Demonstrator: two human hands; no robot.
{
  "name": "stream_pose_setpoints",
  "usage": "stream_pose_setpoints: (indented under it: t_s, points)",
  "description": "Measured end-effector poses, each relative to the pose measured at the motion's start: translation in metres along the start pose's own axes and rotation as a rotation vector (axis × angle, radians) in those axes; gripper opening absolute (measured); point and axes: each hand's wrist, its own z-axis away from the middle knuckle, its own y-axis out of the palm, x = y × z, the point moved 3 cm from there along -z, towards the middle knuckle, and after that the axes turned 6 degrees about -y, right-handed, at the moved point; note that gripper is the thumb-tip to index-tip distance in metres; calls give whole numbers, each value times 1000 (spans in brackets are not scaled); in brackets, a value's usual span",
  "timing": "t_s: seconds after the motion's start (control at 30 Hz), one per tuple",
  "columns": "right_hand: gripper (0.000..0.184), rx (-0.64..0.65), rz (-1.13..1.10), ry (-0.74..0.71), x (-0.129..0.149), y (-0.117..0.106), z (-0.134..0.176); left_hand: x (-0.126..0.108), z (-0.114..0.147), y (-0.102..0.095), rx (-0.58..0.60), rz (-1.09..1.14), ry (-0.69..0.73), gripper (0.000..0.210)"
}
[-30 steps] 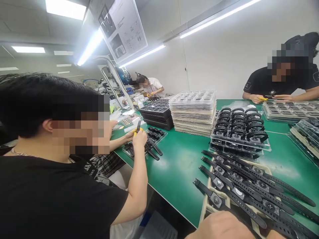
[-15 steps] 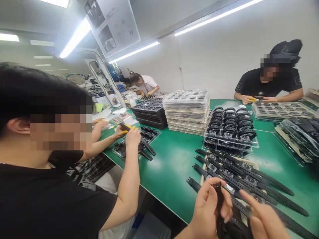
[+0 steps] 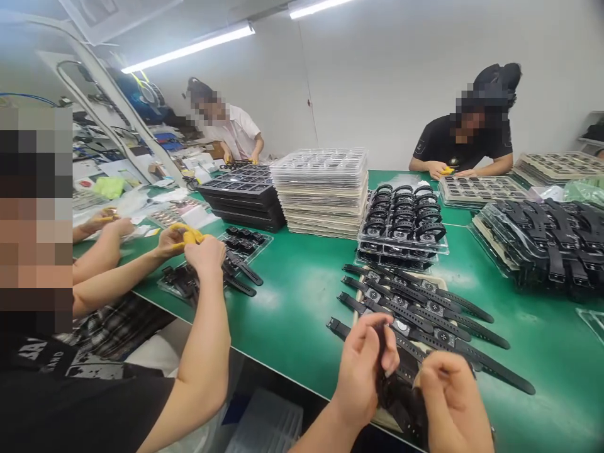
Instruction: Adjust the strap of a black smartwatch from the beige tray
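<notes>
Head view showed left hand [image 3: 361, 371] and right hand [image 3: 450, 399] both pinching one black watch band [image 3: 396, 393] just above the strap tray [image 3: 363, 284] on green table [image 3: 292, 314].

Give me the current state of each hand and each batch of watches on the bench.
left hand: raised, gripping a black watch
right hand: closed on the same black watch
flat watches: laid open, straps extended
looped watches: buckled closed, in a clear tray
clear trays: stacked
black trays: stacked
</notes>
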Motion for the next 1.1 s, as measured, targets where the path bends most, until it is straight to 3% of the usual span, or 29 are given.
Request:
stream_pose_setpoints:
  t_s: [0.07, 0.13, 0.3, 0.67, 0.8, 0.9, 1.1]
  points:
    - [34, 28, -71, 65, 6, -1, -11, 9, 8, -2, 149, -193, -4, 38]
    - [32, 42, -61, 54, 12, -1, -21, 13, 14, -5, 201, -335, 7, 38]
    - [34, -13, 59, -82, 20, -4, -29, 8, 18, -4, 206, -523, 79, 35]
    - [37, 25, -32, -17, 11, -2, -32, 11, 18, -6, 178, -545, -1, 39]
    - [41, 44, 75, -267, 3, -5, -30, 10, 21, -9, 160, -553, -11, 39]
    - [40, 59, -12, -450, 1, -6, -27, 8, 22, -8, 206, -574, 53, 39]
    - [41, 66, -197, -204, 8, -2, -27, 6, 23, -8, 245, -634, 140, 35]
